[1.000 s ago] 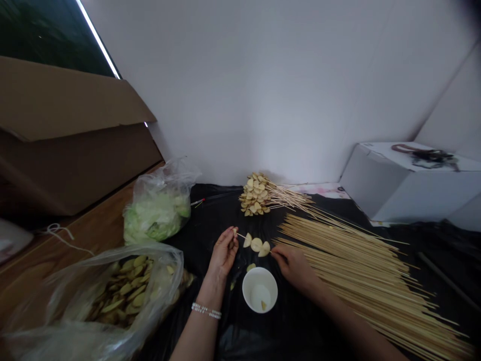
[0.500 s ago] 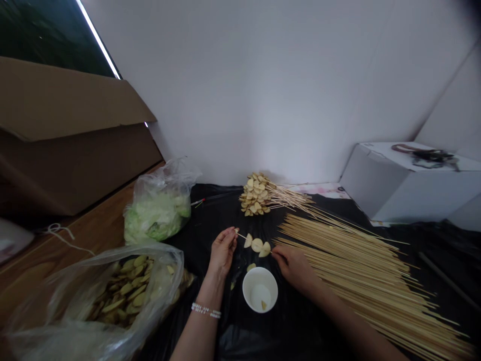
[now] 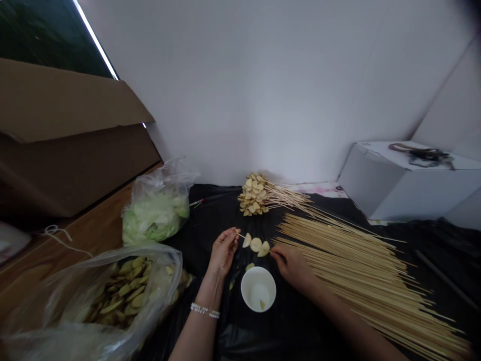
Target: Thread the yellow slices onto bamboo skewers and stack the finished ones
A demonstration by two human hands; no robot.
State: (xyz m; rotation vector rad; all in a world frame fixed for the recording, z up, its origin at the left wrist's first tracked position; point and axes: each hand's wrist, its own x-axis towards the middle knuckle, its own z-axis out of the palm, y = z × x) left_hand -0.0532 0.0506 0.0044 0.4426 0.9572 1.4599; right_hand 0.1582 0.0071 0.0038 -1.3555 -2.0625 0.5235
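Observation:
My left hand (image 3: 224,251) pinches a small pale potato slice (image 3: 238,231), seen edge-on, at the left end of a thin wooden skewer (image 3: 241,235). Three pale potato slices (image 3: 256,244) sit threaded along the skewer's middle. My right hand (image 3: 292,266) is closed around the skewer's other end, just right of the slices. Below the skewer stands a white bowl (image 3: 246,288) with a small piece of slice inside. Another potato slice (image 3: 250,266) lies on the black plastic sheet behind the bowl's rim.
Many bare skewers (image 3: 361,271) spread out on the right. Filled potato skewers (image 3: 253,194) are piled by the wall. On the left are an open plastic bag of potato slices (image 3: 130,286), a bag of pale green vegetable (image 3: 158,215) and a cardboard box (image 3: 75,150). A white box (image 3: 413,185) stands right.
The view has shifted slightly. Both hands keep their hold on the skewer, and the threaded slices look the same as before.

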